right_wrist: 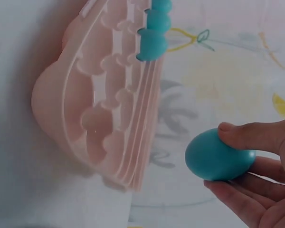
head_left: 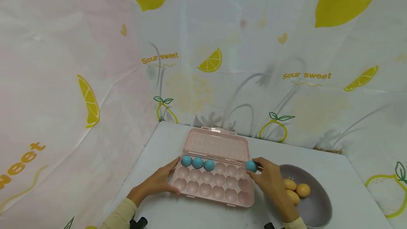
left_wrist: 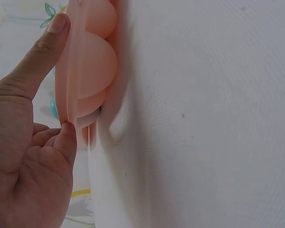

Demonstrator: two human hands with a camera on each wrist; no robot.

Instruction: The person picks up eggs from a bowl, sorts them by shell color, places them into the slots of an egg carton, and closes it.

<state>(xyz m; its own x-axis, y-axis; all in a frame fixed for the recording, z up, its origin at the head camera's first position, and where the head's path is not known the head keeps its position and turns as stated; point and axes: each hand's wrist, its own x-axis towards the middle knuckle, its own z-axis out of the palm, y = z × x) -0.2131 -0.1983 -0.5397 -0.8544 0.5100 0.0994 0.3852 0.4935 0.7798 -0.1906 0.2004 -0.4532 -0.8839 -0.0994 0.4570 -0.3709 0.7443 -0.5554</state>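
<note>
A pink egg carton (head_left: 212, 198) stands on the white table with its lid (head_left: 217, 145) folded back. Three blue eggs (head_left: 198, 163) sit side by side at the left end of its back row. My left hand (head_left: 159, 181) grips the carton's left end; in the left wrist view the thumb lies along the rim and the other fingers curl against the edge. Between the thumb and fingers of my right hand (head_left: 270, 177) is another blue egg (right_wrist: 211, 154), held above the right end of the back row, apart from the cups.
A grey bowl (head_left: 313, 209) with yellow-brown eggs (head_left: 303, 190) in it stands at the right, partly behind my right forearm. Lemon-printed sheeting (head_left: 203, 98) rises behind the table (head_left: 159, 215) and along its left side.
</note>
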